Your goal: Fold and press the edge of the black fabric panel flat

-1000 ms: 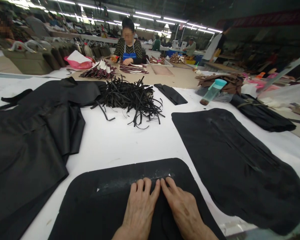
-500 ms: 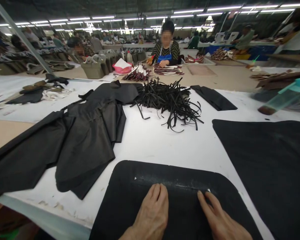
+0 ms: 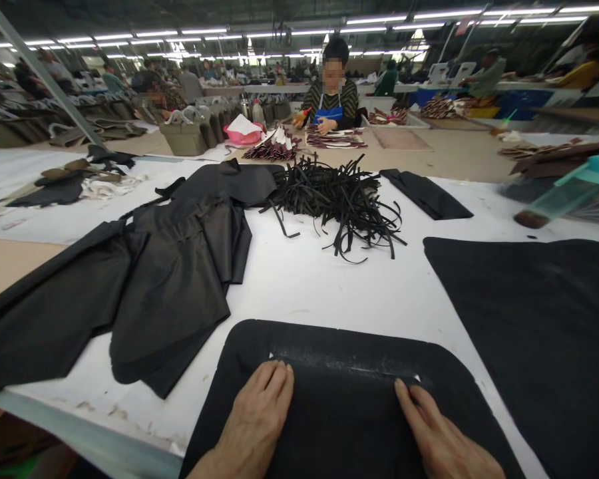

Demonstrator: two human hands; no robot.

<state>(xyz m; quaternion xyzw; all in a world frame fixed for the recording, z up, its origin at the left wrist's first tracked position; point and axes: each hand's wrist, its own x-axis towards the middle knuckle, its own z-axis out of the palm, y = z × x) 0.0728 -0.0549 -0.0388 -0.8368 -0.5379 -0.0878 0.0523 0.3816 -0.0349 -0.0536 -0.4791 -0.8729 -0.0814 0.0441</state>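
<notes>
Loosely bent and clutching nothing visible, the fingers (image 3: pixel 283 380) of your left hand (image 3: pixel 253 414) and right hand (image 3: pixel 443 434) rest on the black panel (image 3: pixel 347 426), near its two white marks (image 3: pixel 417 378). This looks like a smoothing step; the next stroke calls for even pressure, with the panel flat on the white worktop (image 3: pixel 304 299).

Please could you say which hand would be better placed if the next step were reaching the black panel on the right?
Probably the right hand: it rests on the right side of the near panel, closest to that black panel. The left hand is farther, beside the left white mark.
</notes>
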